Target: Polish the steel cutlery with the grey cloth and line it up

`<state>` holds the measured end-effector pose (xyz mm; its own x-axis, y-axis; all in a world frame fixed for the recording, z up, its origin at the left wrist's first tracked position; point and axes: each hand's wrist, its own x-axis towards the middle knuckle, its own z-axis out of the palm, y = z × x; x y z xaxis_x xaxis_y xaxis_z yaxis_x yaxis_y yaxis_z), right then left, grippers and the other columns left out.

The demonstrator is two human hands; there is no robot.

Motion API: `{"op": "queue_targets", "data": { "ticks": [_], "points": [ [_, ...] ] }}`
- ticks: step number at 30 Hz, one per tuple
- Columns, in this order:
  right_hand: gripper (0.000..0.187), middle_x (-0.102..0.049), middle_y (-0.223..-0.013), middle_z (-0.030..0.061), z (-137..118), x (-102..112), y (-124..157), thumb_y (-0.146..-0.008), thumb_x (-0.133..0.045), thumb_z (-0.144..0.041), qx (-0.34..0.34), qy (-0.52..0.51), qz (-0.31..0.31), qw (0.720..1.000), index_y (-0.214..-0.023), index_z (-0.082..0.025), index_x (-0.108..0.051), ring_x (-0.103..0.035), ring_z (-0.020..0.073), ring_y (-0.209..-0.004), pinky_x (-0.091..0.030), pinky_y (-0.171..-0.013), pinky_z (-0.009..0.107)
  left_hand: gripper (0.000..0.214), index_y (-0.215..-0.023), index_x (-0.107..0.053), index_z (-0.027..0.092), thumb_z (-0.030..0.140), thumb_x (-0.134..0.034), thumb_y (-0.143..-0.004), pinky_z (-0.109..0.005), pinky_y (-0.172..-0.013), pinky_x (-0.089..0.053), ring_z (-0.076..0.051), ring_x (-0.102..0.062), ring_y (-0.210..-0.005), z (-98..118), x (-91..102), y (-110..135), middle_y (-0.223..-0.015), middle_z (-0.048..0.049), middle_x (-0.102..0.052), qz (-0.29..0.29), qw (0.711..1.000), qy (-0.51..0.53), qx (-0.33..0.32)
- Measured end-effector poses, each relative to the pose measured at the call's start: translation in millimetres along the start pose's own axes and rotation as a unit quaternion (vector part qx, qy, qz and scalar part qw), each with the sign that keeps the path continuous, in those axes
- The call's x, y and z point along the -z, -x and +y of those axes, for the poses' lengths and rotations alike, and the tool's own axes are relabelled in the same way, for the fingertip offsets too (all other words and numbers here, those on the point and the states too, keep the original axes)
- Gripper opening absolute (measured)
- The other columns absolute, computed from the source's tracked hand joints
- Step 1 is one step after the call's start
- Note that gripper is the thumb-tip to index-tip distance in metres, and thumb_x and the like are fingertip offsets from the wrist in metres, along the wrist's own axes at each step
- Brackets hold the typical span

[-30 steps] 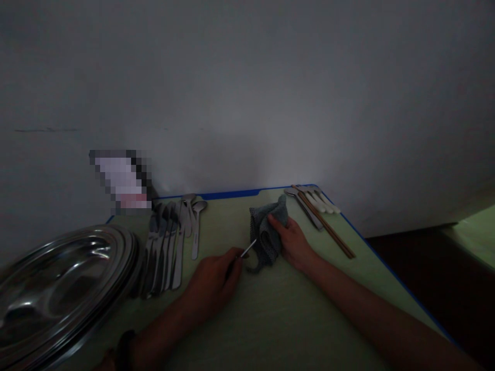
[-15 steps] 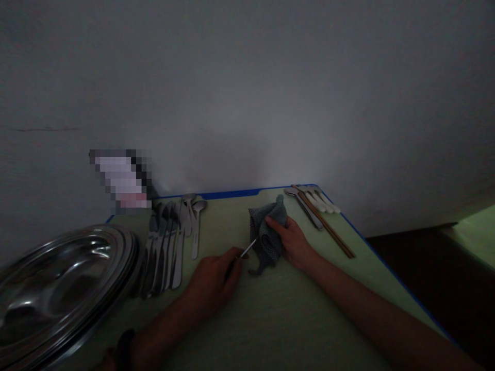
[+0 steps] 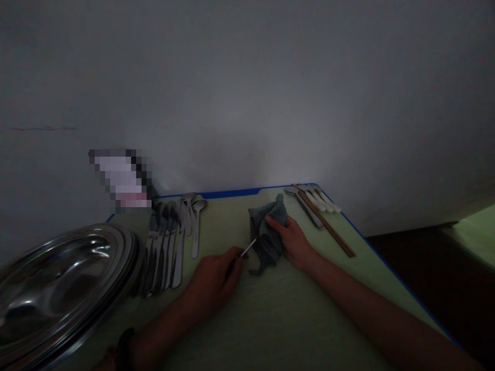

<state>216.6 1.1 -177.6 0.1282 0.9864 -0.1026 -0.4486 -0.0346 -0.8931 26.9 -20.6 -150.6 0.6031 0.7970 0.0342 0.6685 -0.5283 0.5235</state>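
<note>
Dimly, left hand (image 3: 216,275) pinches a utensil (image 3: 249,248), head hidden in cloth (image 3: 266,233) the right hand (image 3: 296,243) grips.

Grey-blue cloth (image 3: 266,234), waffle-textured; pale green desk (image 3: 278,314), blue edge; silver spoons (image 3: 170,242); brown chopsticks (image 3: 327,224); shiny steel trays (image 3: 58,288).

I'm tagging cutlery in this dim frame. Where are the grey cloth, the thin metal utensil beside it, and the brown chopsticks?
grey cloth (image 3: 263,241), head view, on its mesh fold.
thin metal utensil (image 3: 249,248), head view, on the bare shaft.
brown chopsticks (image 3: 324,221), head view, mid-length of the pair.
</note>
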Motion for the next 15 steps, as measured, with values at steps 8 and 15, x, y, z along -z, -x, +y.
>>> {"op": "queue_targets", "data": {
  "ticks": [8, 15],
  "points": [
    [0.023, -0.067, -0.070, -0.0024, -1.1, -0.1, 1.1, -0.062, -0.072, -0.034, -0.009, -0.004, 0.002, 1.000, -0.077, -0.020, -0.063, -0.062, 0.0135, -0.066, -0.047, -0.070, 0.028, 0.030, -0.100, -0.056, 0.018, 0.028, -0.030, -0.091, -0.027, -0.061, -0.047, -0.017, -0.064, -0.064, -1.7, -1.2, 0.1, -0.076, -0.0034, -0.068, -0.004, 1.000, 0.000, 0.003],
    [0.021, -0.067, -0.069, -0.0031, 0.6, 1.1, -0.2, -0.063, -0.071, -0.034, 0.001, -0.002, -0.016, 1.000, -0.076, -0.020, -0.063, -0.061, 0.0122, -0.063, -0.047, -0.070, 0.027, 0.029, -0.101, -0.056, 0.019, 0.028, -0.030, -0.092, -0.027, -0.062, -0.047, -0.017, -0.065, -0.066, -0.5, 0.2, 0.0, -0.077, -0.0030, -0.068, -0.007, 1.000, 0.002, 0.003]
  ]
}}
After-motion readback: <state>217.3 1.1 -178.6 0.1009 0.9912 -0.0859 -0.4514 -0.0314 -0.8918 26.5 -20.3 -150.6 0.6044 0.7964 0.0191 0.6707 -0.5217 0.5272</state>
